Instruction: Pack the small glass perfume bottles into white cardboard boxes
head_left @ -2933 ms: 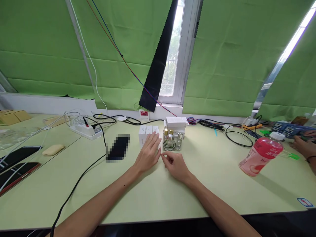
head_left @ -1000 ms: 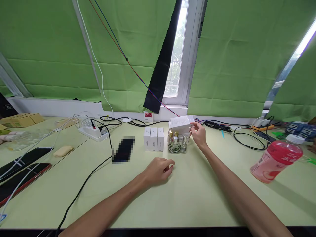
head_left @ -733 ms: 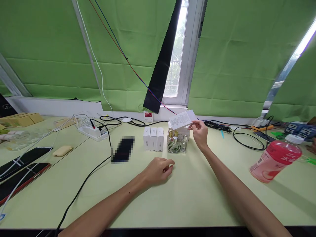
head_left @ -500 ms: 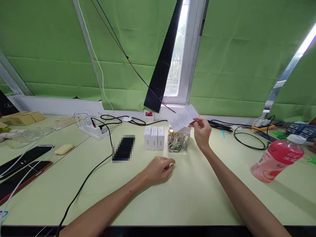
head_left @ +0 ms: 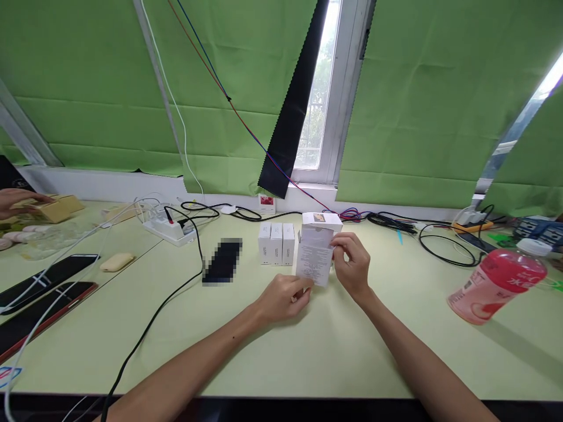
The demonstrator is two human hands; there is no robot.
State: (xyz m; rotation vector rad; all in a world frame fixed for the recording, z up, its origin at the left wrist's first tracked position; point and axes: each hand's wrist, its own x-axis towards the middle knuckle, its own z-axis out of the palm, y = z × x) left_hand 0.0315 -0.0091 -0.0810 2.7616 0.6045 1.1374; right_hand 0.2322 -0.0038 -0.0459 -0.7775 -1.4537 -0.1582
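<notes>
A white carton [head_left: 315, 255] with printed text stands upright in front of me, a little above the pale green table [head_left: 272, 351]. My right hand [head_left: 352, 265] grips its right edge. My left hand [head_left: 281, 298] is curled and pinches its bottom left corner. The carton hides the small glass bottles behind it. Three small white boxes [head_left: 276, 243] stand in a row just left of it. Another white box [head_left: 322, 220] lies flat behind the carton.
A black phone [head_left: 223, 261] and a black cable [head_left: 149, 316] lie to the left, near a white power strip [head_left: 165, 228]. A pink bottle [head_left: 497, 285] lies on its side at right. Two phones [head_left: 39, 293] sit at far left, where another person's hand [head_left: 17, 199] touches brown boxes.
My right hand lifted the white carton off the stack at the back and brought it down toward me. My left hand now touches its lower corner. A hand appeared at far left.
</notes>
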